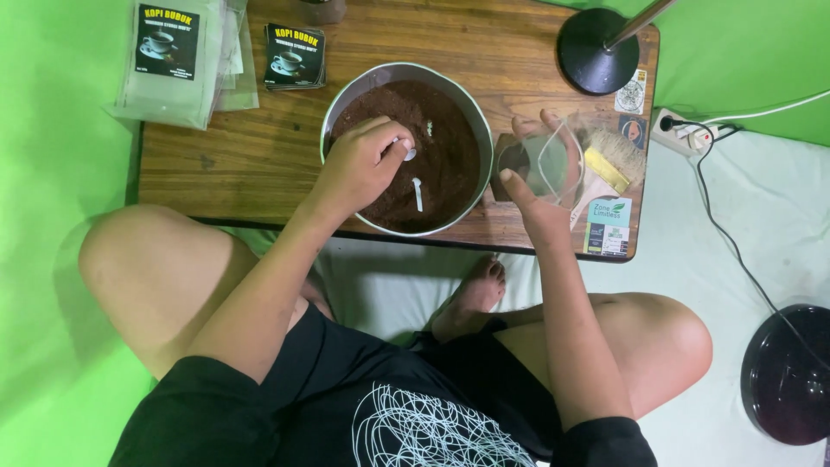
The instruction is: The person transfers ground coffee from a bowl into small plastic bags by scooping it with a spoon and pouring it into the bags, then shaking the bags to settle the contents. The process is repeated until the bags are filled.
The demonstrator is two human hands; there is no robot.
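A round metal bowl (pixel 476 121) full of dark brown ground powder (pixel 445 147) sits on a low wooden table (pixel 251 147). My left hand (pixel 359 164) is over the powder, fingers closed on a small white spoon (pixel 408 153). Another small white piece (pixel 418 194) lies in the powder just below it. To the right of the bowl, my right hand (pixel 540 203) holds a clear plastic pouch (pixel 558 160) open and upright, with some dark powder visible inside at its left.
Labelled packets (pixel 177 56) and a stack of black labels (pixel 294 54) lie at the table's far left. A black lamp base (pixel 596 52) stands at the far right corner, a brush (pixel 618 156) beside the pouch. A power strip (pixel 683 131) and a dark round object (pixel 791 372) are on the right.
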